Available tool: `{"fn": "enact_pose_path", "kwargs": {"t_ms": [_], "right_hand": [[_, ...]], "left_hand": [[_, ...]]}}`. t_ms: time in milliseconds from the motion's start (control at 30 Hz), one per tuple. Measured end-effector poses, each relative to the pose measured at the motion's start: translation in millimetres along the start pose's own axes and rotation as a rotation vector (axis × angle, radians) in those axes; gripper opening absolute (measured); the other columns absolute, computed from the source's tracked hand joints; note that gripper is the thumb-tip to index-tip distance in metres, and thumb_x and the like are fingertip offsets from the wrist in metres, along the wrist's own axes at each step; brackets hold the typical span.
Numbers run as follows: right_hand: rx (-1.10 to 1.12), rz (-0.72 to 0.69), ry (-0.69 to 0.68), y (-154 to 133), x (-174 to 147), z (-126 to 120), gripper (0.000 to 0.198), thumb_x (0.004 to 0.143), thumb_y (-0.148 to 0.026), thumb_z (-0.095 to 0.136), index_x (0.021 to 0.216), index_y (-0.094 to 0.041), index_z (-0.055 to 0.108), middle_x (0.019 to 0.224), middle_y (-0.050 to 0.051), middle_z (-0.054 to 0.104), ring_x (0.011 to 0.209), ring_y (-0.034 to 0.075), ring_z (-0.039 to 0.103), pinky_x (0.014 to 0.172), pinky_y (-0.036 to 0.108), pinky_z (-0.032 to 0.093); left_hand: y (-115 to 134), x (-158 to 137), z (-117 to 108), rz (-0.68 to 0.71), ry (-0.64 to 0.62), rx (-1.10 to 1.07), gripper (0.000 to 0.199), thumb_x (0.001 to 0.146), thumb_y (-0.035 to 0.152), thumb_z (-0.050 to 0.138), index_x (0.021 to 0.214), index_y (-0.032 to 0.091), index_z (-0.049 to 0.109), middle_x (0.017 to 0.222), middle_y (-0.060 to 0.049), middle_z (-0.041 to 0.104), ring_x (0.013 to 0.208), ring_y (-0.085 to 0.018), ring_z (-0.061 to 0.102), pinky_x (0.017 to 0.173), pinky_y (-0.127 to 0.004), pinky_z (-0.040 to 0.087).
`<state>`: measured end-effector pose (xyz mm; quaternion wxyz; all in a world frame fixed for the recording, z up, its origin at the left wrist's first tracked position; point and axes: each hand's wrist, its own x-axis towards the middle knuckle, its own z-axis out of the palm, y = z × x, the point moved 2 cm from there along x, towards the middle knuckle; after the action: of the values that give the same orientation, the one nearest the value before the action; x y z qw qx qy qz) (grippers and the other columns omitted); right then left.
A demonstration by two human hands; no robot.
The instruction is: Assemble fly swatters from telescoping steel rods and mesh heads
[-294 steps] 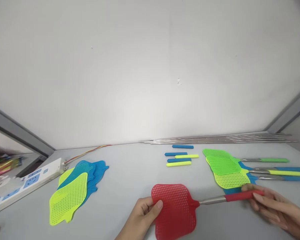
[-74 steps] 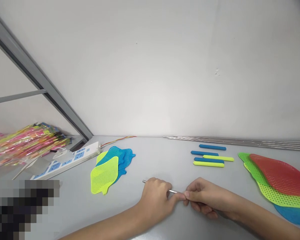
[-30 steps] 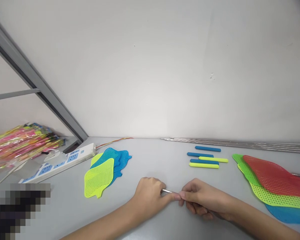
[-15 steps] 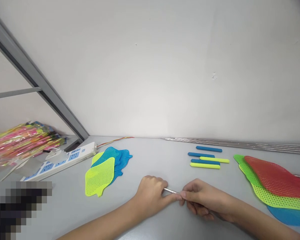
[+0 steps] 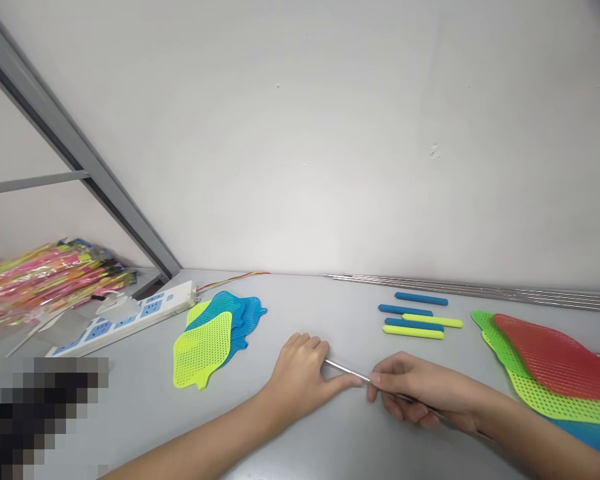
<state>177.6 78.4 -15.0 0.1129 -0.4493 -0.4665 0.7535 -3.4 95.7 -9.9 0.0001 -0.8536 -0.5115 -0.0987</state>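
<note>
A thin metal rod runs between my two hands over the grey table. My left hand is closed round its left end, with the thumb stretched towards my right hand. My right hand pinches the rod between thumb and fingers, and its other end passes under my palm towards the wrist. Left of my hands lie yellow and blue perforated fly swatter heads. Behind my right hand are several blue and yellow handle grips. More swatter heads, with a red one on top, are stacked at the right.
Several long metal rods lie along the wall at the back right. A white power strip with a plug and cord sits at the left. Beyond it is a pile of plastic-wrapped colourful items beside a grey metal frame.
My right hand has shifted slightly right, and a longer stretch of the rod shows between my hands. My left hand's fingers have moved up a little. The whole view has shifted slightly.
</note>
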Motion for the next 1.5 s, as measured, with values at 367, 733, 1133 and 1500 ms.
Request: {"fn": "enact_pose_path", "kwargs": {"t_ms": [367,733,1133,1500], "right_hand": [[-0.018,-0.028,0.034,5,4,2,0.029,0.076,-0.042,0.044,0.075,-0.014,0.055,0.051,-0.003,0.046,0.033,0.002,0.026,0.03,0.014,0.018],[0.012,-0.061,0.057,8,6,7,0.03,0.074,-0.042,0.047,0.071,-0.013,0.055,0.048,-0.002,0.048,0.032,0.002,0.027,0.028,0.013,0.019],[0.023,-0.095,0.095,15,11,10,0.028,0.072,-0.044,0.047,0.075,-0.016,0.047,0.046,-0.004,0.052,0.029,0.003,0.031,0.026,0.013,0.023],[0.046,-0.087,0.066,13,10,9,0.028,0.072,-0.044,0.048,0.075,-0.016,0.048,0.047,-0.004,0.052,0.029,0.002,0.03,0.026,0.013,0.023]], "left_hand": [[-1,0,6,0.046,-0.041,-0.012,0.05,0.072,0.062,0.035,0.058,0.016,0.05,0.061,-0.004,0.056,0.062,-0.017,0.049,0.061,-0.029,0.032],[7,-5,5,0.077,-0.07,-0.031,0.05,0.072,0.062,0.033,0.059,0.017,0.051,0.059,-0.004,0.056,0.058,-0.016,0.05,0.059,-0.028,0.032],[9,-6,9,0.017,-0.127,-0.021,0.048,0.071,0.061,0.037,0.058,0.018,0.055,0.059,-0.004,0.058,0.06,-0.018,0.052,0.059,-0.029,0.032],[9,-8,11,0.059,-0.141,-0.017,0.047,0.075,0.058,0.033,0.059,0.019,0.054,0.059,-0.002,0.058,0.058,-0.017,0.052,0.056,-0.028,0.031]]}}
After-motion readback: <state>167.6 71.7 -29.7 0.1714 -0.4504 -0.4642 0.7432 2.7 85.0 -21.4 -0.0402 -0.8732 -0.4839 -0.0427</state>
